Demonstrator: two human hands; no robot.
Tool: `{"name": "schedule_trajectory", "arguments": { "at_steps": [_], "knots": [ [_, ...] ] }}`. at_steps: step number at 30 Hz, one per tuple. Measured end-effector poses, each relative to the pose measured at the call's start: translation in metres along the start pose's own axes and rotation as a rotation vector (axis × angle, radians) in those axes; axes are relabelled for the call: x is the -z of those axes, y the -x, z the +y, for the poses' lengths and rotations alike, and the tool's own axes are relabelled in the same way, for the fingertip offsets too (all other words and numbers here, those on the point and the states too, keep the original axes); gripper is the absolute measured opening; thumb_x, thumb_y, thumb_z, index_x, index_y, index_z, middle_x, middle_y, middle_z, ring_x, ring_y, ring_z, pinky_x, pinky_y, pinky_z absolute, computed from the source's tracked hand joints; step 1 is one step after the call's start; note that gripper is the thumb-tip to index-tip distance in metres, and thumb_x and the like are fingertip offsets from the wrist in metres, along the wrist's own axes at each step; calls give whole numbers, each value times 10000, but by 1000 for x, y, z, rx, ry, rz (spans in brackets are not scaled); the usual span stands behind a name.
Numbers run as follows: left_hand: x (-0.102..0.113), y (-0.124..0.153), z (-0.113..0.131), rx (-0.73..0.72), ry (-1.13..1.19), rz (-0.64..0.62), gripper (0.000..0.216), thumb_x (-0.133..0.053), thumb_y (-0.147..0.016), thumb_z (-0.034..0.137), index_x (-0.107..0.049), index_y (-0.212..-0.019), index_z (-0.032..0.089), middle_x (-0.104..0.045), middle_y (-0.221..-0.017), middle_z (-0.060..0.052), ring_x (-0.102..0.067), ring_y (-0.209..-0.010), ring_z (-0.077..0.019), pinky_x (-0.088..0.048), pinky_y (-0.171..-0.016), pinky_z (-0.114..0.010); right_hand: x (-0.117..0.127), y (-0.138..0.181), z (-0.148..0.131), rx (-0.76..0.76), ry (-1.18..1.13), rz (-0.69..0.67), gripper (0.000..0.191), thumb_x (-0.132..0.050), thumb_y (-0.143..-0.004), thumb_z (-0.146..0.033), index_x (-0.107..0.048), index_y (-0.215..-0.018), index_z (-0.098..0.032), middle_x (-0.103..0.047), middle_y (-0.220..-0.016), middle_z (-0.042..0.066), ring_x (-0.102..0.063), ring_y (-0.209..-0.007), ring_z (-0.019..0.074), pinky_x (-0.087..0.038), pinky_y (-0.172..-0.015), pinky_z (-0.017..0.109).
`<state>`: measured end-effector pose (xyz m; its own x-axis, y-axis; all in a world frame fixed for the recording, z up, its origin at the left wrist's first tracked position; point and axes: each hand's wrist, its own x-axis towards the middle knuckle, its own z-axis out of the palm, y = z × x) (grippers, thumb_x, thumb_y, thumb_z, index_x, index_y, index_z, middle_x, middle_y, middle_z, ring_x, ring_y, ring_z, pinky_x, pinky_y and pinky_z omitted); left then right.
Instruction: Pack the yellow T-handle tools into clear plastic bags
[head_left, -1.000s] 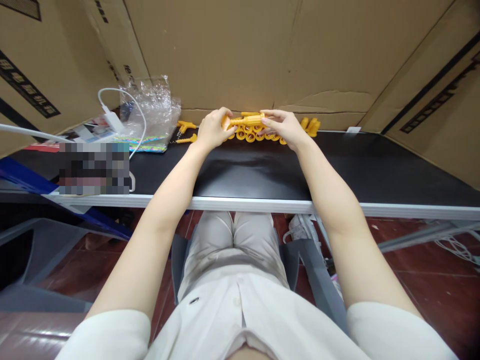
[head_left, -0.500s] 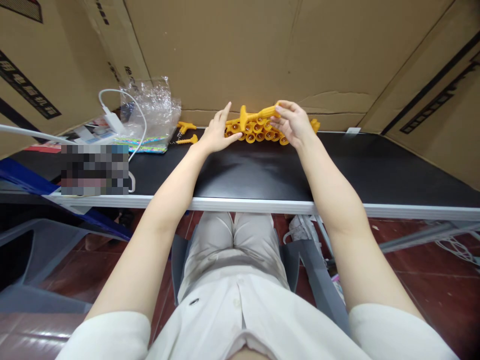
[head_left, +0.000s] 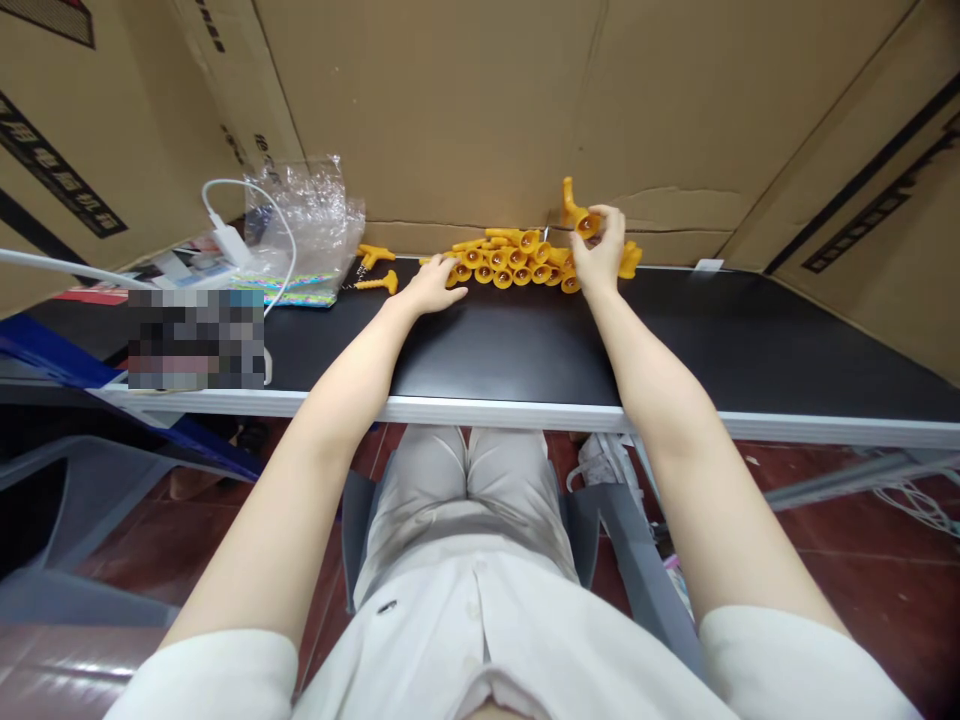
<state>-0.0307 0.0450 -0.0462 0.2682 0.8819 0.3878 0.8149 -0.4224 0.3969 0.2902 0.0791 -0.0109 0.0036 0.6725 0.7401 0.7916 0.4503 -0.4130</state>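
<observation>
My right hand (head_left: 602, 258) is raised over the right part of the pile, its fingers closed round the flared end of a yellow corkscrew (head_left: 576, 213). The open bell of that corkscrew faces me, and its handle points up. My left hand (head_left: 433, 287) lies at the left end of a stacked pile of yellow corkscrews (head_left: 517, 262), fingers spread and partly over the nearest ones. The pile's round open ends face me, with metal showing inside. Two separate yellow corkscrews, an upper one (head_left: 374, 255) and a lower one (head_left: 381, 283), lie left of my left hand, with dark spiral tips.
A clear plastic bag (head_left: 300, 230) and a white charger with cable (head_left: 231, 245) lie on the left of the black table (head_left: 517, 345). Cardboard walls (head_left: 450, 110) enclose the back and sides. A white tag (head_left: 708, 266) sits at the back right edge.
My right hand has turned the corkscrew from lying sideways to bell toward me, handle up, and moved it right. My left hand has lowered to the pile's left end.
</observation>
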Motion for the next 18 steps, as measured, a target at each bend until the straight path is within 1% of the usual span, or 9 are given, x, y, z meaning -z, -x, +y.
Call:
{"name": "schedule_trajectory", "arguments": {
  "at_steps": [2, 4, 6, 9, 11, 12, 14, 16, 18],
  "knots": [
    [0, 0, 1, 7, -27, -15, 659, -754, -890, 408, -620, -1498, 191, -600, -1573, -215, -539, -1541, -412, -421, -1310, -575, -6, 2, -3, -4, 11, -17, 501, -556, -1045, -473, -615, -1508, -291, -599, -1567, 166, -542, -1527, 381, -435, -1286, 677],
    [-1, -1, 1, 0, -45, -24, 645, -742, -895, 404, -630, -1491, 185, -617, -1559, -213, -566, -1514, -401, -420, -1315, -560, -11, 2, -2, 15, 0, -106, 485, -599, -1011, -428, -650, -1476, -299, -625, -1561, 158, -541, -1535, 381, -384, -1324, 679],
    [-1, -1, 1, -13, -56, -26, 645, -730, -897, 393, -630, -1497, 179, -623, -1565, -214, -580, -1498, -398, -413, -1319, -562, -15, 2, 0, 10, -17, -208, 525, -641, -966, -371, -663, -1485, -292, -620, -1597, 152, -511, -1573, 384, -301, -1361, 694],
    [1, 0, 4, -25, -79, -37, 644, -709, -906, 371, -623, -1509, 162, -630, -1568, -226, -578, -1499, -404, -420, -1312, -575, -17, 1, 5, -27, -20, -305, 669, -701, -904, -328, -630, -1567, -270, -511, -1724, 147, -367, -1675, 420, -128, -1363, 778],
    [3, 2, 8, -16, -101, -54, 648, -690, -921, 365, -614, -1524, 141, -627, -1573, -232, -573, -1506, -406, -426, -1308, -567, -14, -2, 9, -52, -18, -328, 747, -719, -886, -320, -593, -1620, -263, -427, -1783, 143, -282, -1709, 441, -81, -1341, 814],
    [5, 3, 10, -7, -112, -64, 653, -680, -930, 364, -608, -1533, 126, -621, -1578, -238, -570, -1510, -405, -425, -1310, -556, -12, -5, 11, -60, -21, -326, 766, -716, -884, -312, -580, -1636, -259, -408, -1794, 141, -271, -1713, 439, -94, -1344, 807],
    [6, 4, 14, 9, -128, -80, 661, -665, -943, 361, -598, -1547, 99, -607, -1590, -249, -567, -1516, -401, -420, -1316, -534, -6, -13, 18, -65, -34, -283, 758, -696, -892, -296, -578, -1639, -255, -425, -1786, 128, -297, -1710, 409, -164, -1371, 752],
    [6, 5, 16, 15, -126, -82, 655, -663, -944, 357, -601, -1543, 101, -602, -1595, -249, -565, -1520, -401, -420, -1317, -533, 2, -24, 28, -68, -47, -202, 700, -678, -903, -282, -614, -1600, -252, -495, -1743, 119, -366, -1686, 380, -243, -1392, 681],
    [6, 5, 16, 14, -117, -77, 642, -668, -937, 355, -609, -1534, 125, -608, -1593, -236, -567, -1518, -402, -423, -1314, -545, 11, -35, 41, -96, -51, -134, 637, -672, -905, -243, -652, -1542, -230, -564, -1684, 129, -448, -1641, 377, -300, -1389, 646]
  ]
}}
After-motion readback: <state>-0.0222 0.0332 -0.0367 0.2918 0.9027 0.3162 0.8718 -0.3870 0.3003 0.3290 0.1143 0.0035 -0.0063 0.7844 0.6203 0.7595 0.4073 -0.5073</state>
